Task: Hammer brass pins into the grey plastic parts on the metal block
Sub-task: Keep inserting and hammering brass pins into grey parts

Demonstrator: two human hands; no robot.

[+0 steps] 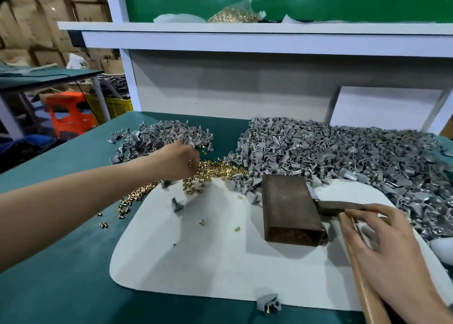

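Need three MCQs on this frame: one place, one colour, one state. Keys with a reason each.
1. The hammer head lies: A) on the shelf B) at the right edge of the metal block C) on the brass pile.
2. The mat under the block is: A) orange B) black C) white.
3. The block's top is: A) bare B) holding a grey part C) strewn with pins.
Key: 1B, head sits beside the block's right edge; 2C, sheet is plainly white; 3A, nothing lies on it.
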